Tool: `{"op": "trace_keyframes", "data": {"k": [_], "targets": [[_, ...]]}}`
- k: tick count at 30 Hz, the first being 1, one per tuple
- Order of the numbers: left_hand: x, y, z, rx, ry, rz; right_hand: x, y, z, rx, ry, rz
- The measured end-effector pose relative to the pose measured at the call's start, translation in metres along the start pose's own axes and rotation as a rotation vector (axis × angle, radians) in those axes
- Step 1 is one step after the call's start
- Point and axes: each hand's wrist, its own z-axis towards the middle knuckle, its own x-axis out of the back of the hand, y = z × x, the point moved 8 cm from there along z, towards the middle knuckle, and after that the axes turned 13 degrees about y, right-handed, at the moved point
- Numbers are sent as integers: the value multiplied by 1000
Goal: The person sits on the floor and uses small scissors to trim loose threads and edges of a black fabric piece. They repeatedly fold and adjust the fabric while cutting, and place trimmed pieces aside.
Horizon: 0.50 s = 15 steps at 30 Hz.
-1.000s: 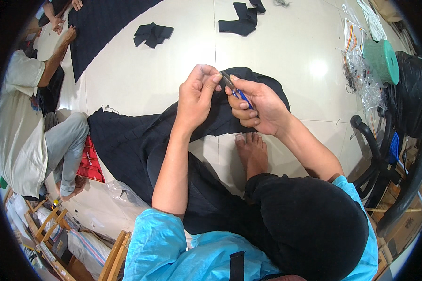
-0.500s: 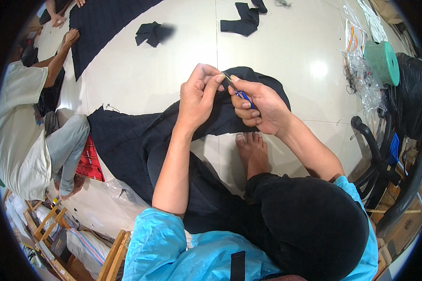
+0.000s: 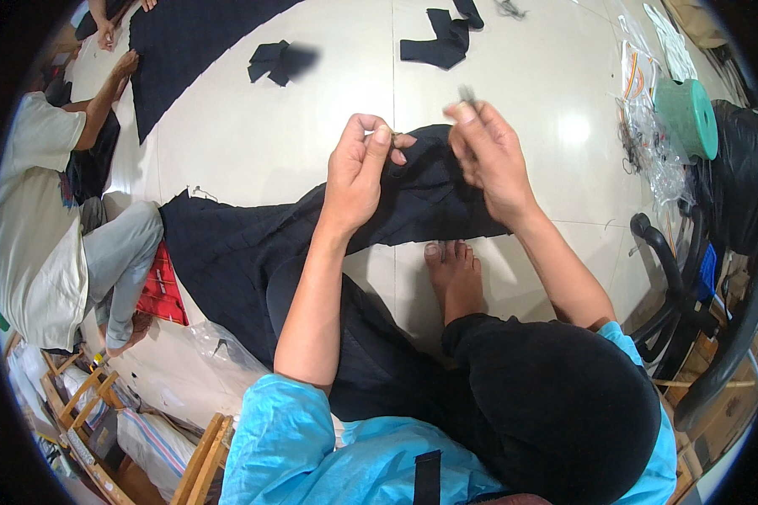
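A long piece of black cloth lies across my leg and the floor, its far end bunched beneath my hands. My left hand is closed in a pinch above it, seemingly on a bit of the cloth; what sits between the fingertips is small and mostly hidden. To the right and apart from it, my right hand is raised and smeared by motion, its fingers curled. Blurred dark tips of the small blue-handled snips stick out past the thumb; the blue handles are hidden in the palm.
Black scraps lie on the tiled floor ahead. At left a co-worker sits by another large black cloth. A green spool, clear plastic and a black chair base stand right; wooden frames lower left.
My right hand has swung away from my left, tipping the snips upward so their blue handles no longer show. My left hand keeps its pinch in nearly the same place.
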Motion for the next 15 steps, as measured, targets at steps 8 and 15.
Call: {"op": "trace_keyframes", "data": {"k": [8, 15], "targets": [[27, 15, 7, -164, 209, 33, -13, 18, 42, 11, -460, -378], [57, 27, 15, -222, 325, -47, -16, -6, 43, 388, -328, -556]]}}
